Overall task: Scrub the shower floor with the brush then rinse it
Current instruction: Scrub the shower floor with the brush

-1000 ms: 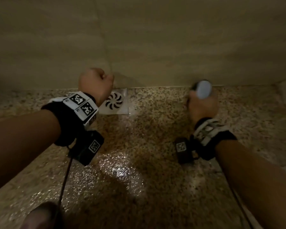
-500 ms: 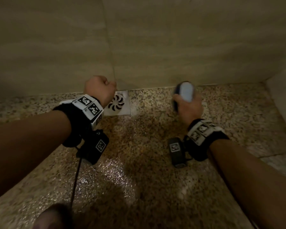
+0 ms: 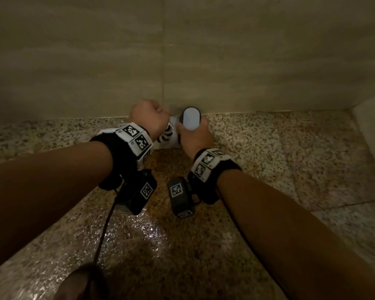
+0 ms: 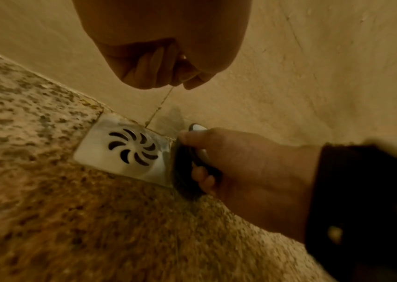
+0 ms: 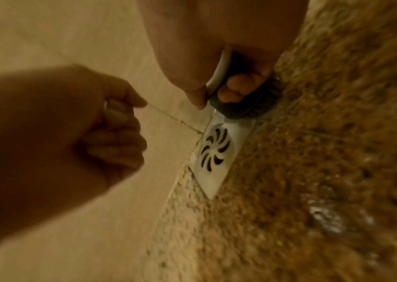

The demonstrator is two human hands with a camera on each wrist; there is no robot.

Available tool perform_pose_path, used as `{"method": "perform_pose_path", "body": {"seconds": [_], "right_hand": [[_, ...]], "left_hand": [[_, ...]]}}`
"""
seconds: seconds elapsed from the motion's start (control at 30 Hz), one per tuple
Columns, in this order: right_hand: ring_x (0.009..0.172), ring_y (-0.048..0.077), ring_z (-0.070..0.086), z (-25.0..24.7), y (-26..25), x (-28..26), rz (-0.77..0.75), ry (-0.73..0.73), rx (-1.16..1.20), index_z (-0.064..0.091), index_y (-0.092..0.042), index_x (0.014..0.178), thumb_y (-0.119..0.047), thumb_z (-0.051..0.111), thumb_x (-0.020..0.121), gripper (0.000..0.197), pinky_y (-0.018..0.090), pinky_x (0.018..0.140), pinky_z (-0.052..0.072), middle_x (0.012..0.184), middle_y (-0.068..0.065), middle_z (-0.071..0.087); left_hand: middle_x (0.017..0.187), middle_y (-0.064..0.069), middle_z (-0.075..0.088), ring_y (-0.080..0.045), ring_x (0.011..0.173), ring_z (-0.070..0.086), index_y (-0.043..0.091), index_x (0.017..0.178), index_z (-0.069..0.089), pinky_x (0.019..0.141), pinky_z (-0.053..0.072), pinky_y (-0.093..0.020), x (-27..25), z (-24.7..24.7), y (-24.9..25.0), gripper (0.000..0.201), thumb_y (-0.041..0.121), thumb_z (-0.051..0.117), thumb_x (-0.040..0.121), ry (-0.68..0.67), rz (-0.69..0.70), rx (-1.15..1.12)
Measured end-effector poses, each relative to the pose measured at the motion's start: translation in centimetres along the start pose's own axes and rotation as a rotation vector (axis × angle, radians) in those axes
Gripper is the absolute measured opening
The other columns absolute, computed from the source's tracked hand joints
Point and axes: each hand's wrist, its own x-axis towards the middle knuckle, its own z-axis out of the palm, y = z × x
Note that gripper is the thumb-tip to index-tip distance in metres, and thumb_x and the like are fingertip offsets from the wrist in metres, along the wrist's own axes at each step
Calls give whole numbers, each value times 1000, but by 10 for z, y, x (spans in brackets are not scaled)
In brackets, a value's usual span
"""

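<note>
The fingers point(image 5: 229, 91) of the right hand point(image 3: 195, 137) are curled through the handle of the brush point(image 3: 189, 118) and hold it tight. The thumb lies along the white top of the handle. The brush has a white top and a dark body. Its dark bottom is down on the shower floor point(image 3: 279, 152), right at the edge of the drain cover point(image 4: 125, 148) and close to the wall point(image 3: 247, 61).

The fingers point(image 4: 149, 66) of the left hand point(image 3: 148, 116) are curled into a fist. They hold nothing. This hand hangs in the air over the drain cover, just beside the right hand.

The drain cover is a white square with dark curved slots in a swirl. It sits in the floor where the floor meets the wall. A thin dirty line runs up the wall from the drain.

The floor is speckled brown stone. Nearer the person it is wet and shiny point(image 3: 147, 232). Both wrists wear black bands point(image 3: 212, 169) with black and white square marks. A small black box hangs under each wrist.
</note>
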Motion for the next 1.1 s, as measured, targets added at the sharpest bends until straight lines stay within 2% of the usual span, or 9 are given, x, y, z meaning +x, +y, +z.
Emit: {"method": "perform_pose_path", "body": {"seconds": [0.1, 0.27, 0.43, 0.6, 0.7, 0.8, 0.87, 0.93, 1.1], "right_hand": [[100, 21, 56, -44, 14, 7, -37, 211, 0, 41, -19, 140, -43, 70, 83, 68, 25, 77, 39, 121, 3, 57], [122, 34, 51, -128, 58, 19, 105, 506, -148, 33, -18, 147, -46, 62, 89, 71, 41, 98, 42, 139, 12, 50], [115, 33, 56, -46, 51, -20, -27, 261, -217, 28, -29, 148, -43, 58, 92, 65, 37, 92, 45, 130, 10, 56], [117, 29, 56, 29, 10, -30, -119, -75, -74, 35, -18, 144, -40, 61, 92, 62, 28, 84, 44, 132, 8, 55], [108, 21, 58, 11, 10, -18, -133, 103, 82, 46, -16, 137, -40, 68, 87, 59, 19, 75, 39, 124, 3, 59], [114, 30, 56, -47, 25, 3, -65, 367, 23, 41, -17, 143, -44, 65, 86, 68, 32, 85, 44, 131, 11, 56], [126, 35, 48, -80, 33, 12, 116, 422, -35, 27, -16, 151, -45, 59, 91, 74, 40, 98, 41, 143, 14, 47], [127, 37, 47, -80, 39, 11, 169, 409, -121, 19, -18, 153, -46, 56, 94, 75, 41, 99, 41, 144, 15, 46], [117, 33, 55, 4, 23, 0, -194, 56, -307, 27, -16, 149, -43, 58, 92, 70, 36, 91, 46, 134, 13, 54]], "left_hand": [[52, -5, 25, -24, 57, 31, 15, 54, 25, 57, 30, -27, 3, -3, -3, 45, 22, 50, 91, -12, 6, -10], [53, -6, 27, -23, 59, 34, 15, 55, 26, 56, 28, -28, 6, -9, -15, 44, 25, 50, 91, -2, -9, 6], [53, -6, 30, -24, 55, 34, 14, 55, 31, 49, 27, -28, 7, -9, -16, 42, 27, 51, 90, -10, -37, 4], [51, -7, 28, -27, 59, 35, 14, 52, 28, 58, 30, -27, 6, -7, -1, 46, 22, 52, 90, -18, -31, -25], [50, -6, 31, -27, 58, 37, 13, 51, 29, 60, 33, -27, 6, -9, 1, 46, 22, 53, 89, 4, -21, -62], [51, -6, 32, -24, 54, 36, 13, 52, 29, 59, 35, -28, 9, -18, -4, 46, 25, 54, 89, 48, -24, -69], [56, -9, 39, -25, 59, 41, 11, 56, 38, 57, 32, -26, 11, -26, -9, 39, 26, 53, 88, 84, -27, -40], [54, -7, 39, -24, 55, 40, 11, 55, 38, 53, 26, -27, 11, -30, -11, 39, 25, 52, 88, 99, -36, -22], [50, -5, 29, -23, 50, 30, 11, 51, 30, 50, 20, -34, 7, -27, -3, 44, 21, 50, 89, 71, -64, -12]]}}
